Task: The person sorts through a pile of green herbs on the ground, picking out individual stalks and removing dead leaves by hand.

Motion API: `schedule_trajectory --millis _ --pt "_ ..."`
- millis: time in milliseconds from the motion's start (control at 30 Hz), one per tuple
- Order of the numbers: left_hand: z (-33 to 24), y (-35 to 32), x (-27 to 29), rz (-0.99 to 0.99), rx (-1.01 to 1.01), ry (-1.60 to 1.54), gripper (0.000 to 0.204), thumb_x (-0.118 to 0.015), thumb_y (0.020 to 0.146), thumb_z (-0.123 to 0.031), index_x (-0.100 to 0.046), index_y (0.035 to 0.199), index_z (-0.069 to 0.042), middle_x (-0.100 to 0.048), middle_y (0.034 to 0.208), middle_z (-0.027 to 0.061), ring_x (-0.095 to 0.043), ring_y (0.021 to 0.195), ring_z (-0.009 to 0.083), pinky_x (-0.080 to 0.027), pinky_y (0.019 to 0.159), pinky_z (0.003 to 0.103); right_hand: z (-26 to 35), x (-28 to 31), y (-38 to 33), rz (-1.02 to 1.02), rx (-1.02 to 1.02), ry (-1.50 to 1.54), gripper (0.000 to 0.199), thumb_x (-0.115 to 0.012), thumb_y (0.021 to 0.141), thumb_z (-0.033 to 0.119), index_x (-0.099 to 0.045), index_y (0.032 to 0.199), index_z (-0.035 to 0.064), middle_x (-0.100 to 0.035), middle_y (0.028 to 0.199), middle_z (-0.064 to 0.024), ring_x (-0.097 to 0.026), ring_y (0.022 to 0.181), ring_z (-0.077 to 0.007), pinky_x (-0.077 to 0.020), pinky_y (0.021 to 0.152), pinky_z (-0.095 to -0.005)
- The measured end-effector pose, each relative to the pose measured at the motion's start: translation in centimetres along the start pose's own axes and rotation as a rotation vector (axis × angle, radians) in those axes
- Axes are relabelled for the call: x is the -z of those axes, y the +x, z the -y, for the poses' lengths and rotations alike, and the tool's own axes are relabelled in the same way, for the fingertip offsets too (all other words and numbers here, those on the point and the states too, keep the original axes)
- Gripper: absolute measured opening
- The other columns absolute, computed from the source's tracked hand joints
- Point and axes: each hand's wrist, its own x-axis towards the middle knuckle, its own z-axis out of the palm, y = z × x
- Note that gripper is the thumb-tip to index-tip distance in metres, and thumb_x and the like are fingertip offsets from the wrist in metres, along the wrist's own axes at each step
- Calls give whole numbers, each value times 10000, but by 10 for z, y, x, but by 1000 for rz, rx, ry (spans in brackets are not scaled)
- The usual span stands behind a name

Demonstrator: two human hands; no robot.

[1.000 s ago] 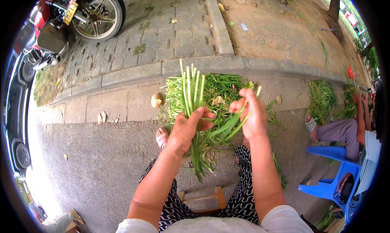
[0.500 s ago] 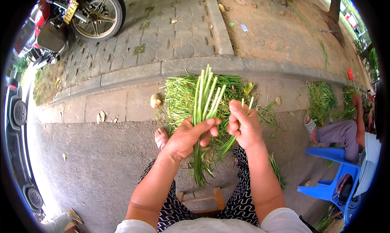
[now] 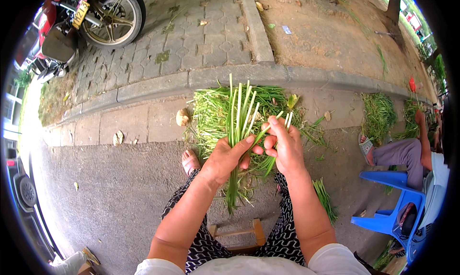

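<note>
My left hand [image 3: 225,158] is closed around a bunch of long green stalks [image 3: 243,113]. Their pale ends point up and away from me, and the dark green leaves hang below my palm. Close on its right, my right hand [image 3: 289,153] pinches a few more green stalks, whose pale tips show above the fingers. One stalk slants between the two hands, touching the fingers of the right. Under both hands a wide pile of loose green stalks [image 3: 207,119] lies on the ground against the kerb; my hands and the bunch hide part of it.
A small green bundle [image 3: 325,200] lies right of my leg. Farther right are another green heap [image 3: 378,116], a blue plastic chair [image 3: 400,200] and a seated person's leg [image 3: 398,155]. A motorcycle wheel [image 3: 113,17] stands far left, beyond the stone kerb [image 3: 153,88].
My right hand has moved slightly left, closer to the bunch. A stalk now slants from the bunch to its fingers. At the left edge the dark car has shifted down.
</note>
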Motion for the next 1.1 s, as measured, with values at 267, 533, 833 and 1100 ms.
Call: schedule_trajectory --millis 267,533,833,1100 --pt "-7 0 14 -180 -122 -55 226 -556 877 -211 -593 973 -10 -631 773 67 -545 540 115 -462 479 227 25 34 14 -286 144 180 248 -552 871 295 -527 807 57 -520 731 -28 -444 458 -68 -285 339 -200" --pt "-21 0 62 -456 -341 18 192 -548 881 -209 -607 962 -45 -644 794 65 -542 535 103 -441 467 215 45 98 19 -489 349 320 193 -546 867 243 -502 879 55 -524 779 -27 -452 534 -82 -300 373 -220" --pt "-33 -15 101 -674 -420 15 233 -544 881 -220 -600 1018 -40 -635 821 34 -464 527 60 -359 459 195 54 150 15 -256 310 746 198 -389 941 198 -503 874 50 -532 693 -7 -390 493 -72 -275 371 -207" --pt "-34 -18 111 -665 -443 -63 252 -553 875 -228 -596 1027 -32 -636 819 36 -445 516 59 -337 448 197 55 168 17 -284 272 852 211 -388 932 171 -488 891 -10 -520 662 -30 -290 420 -74 -253 370 -206"
